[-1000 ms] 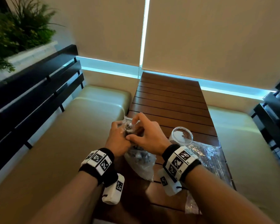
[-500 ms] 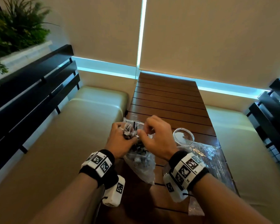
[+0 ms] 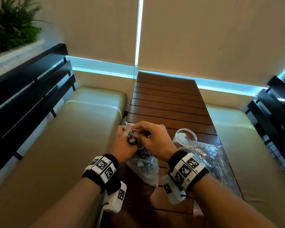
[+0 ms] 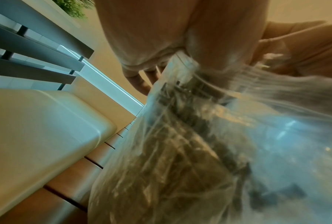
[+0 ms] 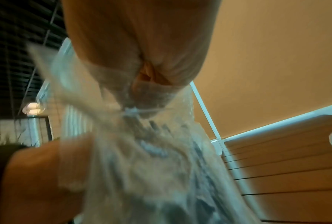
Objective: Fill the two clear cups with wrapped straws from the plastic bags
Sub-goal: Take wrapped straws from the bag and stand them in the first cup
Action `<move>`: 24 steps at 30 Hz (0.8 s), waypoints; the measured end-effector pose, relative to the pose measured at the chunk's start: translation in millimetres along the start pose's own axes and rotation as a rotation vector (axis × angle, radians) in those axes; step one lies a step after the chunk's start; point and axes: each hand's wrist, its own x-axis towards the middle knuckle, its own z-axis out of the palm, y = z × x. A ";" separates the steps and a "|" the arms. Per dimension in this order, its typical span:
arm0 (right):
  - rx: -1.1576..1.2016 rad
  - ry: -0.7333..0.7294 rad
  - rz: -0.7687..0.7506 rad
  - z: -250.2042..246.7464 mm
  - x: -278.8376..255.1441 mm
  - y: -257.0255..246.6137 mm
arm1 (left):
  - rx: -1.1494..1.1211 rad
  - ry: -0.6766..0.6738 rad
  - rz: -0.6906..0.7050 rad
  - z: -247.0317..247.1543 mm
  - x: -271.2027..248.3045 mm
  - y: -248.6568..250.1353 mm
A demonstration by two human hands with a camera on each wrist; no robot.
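A clear plastic bag of wrapped straws (image 3: 143, 167) stands on the near part of the slatted wooden table (image 3: 168, 99). My left hand (image 3: 122, 142) grips the bag's bunched neck. My right hand (image 3: 152, 137) pinches the plastic at the bag's mouth, right against the left hand. The wrist views show the bag (image 4: 190, 144) (image 5: 151, 159) close up and blurred, with dark straws inside. One clear cup (image 3: 185, 139) stands upright just right of my right hand. A second plastic bag (image 3: 212, 160) lies flat beyond my right wrist. No second cup shows.
Cream padded benches (image 3: 76, 129) flank the table on both sides, with dark slatted backrests (image 3: 28, 89). A plant (image 3: 10, 25) sits at the upper left. Closed blinds hang behind the table's far end.
Both hands have kept working at the bag's mouth; the right hand has shifted slightly left over the opening. The cup and second bag have not moved.
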 end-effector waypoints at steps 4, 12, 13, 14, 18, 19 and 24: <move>0.093 -0.044 0.047 -8.3 3.8 2.1 | -0.006 0.013 -0.008 -0.5 4.0 7.5; -0.064 -0.040 -0.030 -11.5 4.4 23.8 | -0.011 -0.006 -0.070 15.9 6.3 16.7; -0.043 -0.013 -0.037 -13.6 3.8 25.1 | -0.006 -0.023 -0.089 16.6 7.3 17.3; -0.014 0.021 -0.043 -17.0 4.2 25.7 | 0.022 -0.039 -0.088 17.3 8.0 18.4; 0.119 0.076 -0.045 -34.8 10.2 19.9 | 0.076 -0.046 0.009 24.9 15.7 24.6; 0.148 0.032 -0.035 -38.5 11.1 18.5 | 0.062 -0.029 0.006 27.4 18.2 23.3; -0.043 -0.191 0.012 -41.1 13.0 30.1 | 0.084 0.068 0.044 39.7 20.7 35.0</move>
